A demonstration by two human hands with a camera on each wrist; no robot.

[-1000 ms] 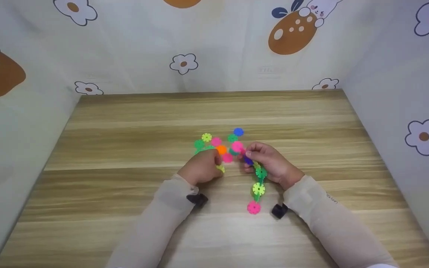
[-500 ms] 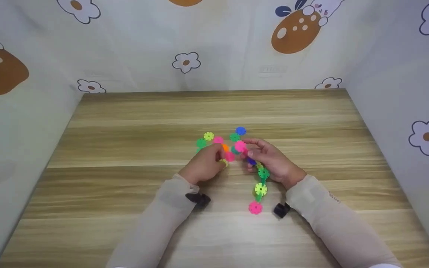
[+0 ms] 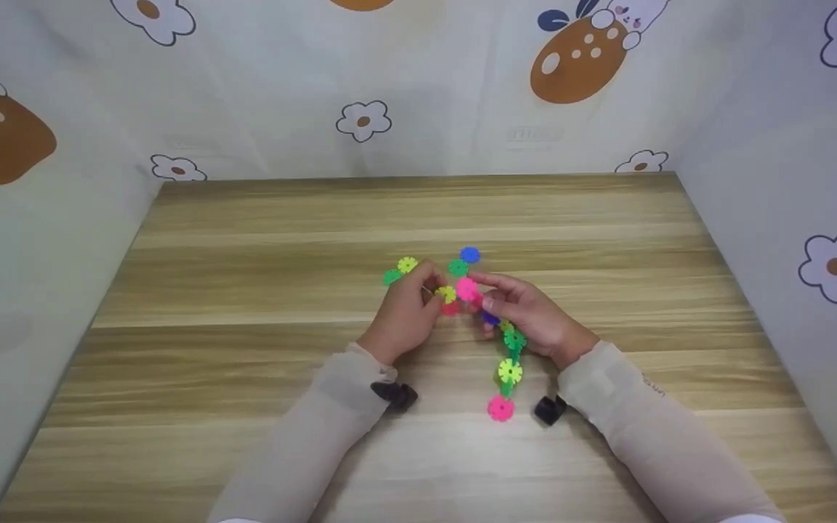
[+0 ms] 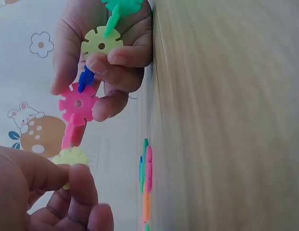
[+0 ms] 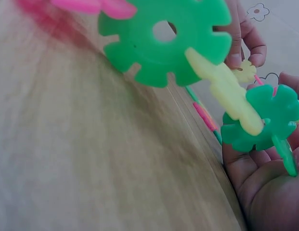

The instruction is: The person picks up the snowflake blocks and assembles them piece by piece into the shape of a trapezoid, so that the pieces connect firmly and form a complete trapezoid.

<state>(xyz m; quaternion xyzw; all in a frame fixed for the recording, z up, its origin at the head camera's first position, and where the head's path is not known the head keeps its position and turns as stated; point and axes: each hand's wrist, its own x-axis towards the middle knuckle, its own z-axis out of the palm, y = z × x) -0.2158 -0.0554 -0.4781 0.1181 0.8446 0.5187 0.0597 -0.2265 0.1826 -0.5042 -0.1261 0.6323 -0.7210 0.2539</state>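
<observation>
My right hand (image 3: 538, 319) holds a chain of slotted plastic snowflake discs, its fingers curled round a yellow disc (image 4: 102, 45) and a blue disc (image 4: 86, 76). From there the chain hangs towards me, ending in a pink disc (image 3: 500, 408). Its other end, past a flat pink disc (image 4: 78, 103), is another pink disc (image 4: 68, 132) seen edge-on. Between thumb and fingers, my left hand (image 3: 400, 319) pinches a pale yellow disc (image 4: 74, 157) right at that edge-on disc. In the right wrist view, a green disc (image 5: 163, 43) of the chain looms close to the camera.
Several discs lie on the wooden table (image 3: 280, 392) beyond my hands, among them a blue disc (image 3: 470, 254), a green disc (image 3: 458, 268) and a yellow disc (image 3: 407, 264). My left hand partly covers this group. Patterned fabric walls (image 3: 433, 145) enclose the table's back and sides.
My left hand has moved up and slightly right, bringing the yellow disc to the chain's far end and covering more discs on the table. The right hand stays nearly still, holding the chain.
</observation>
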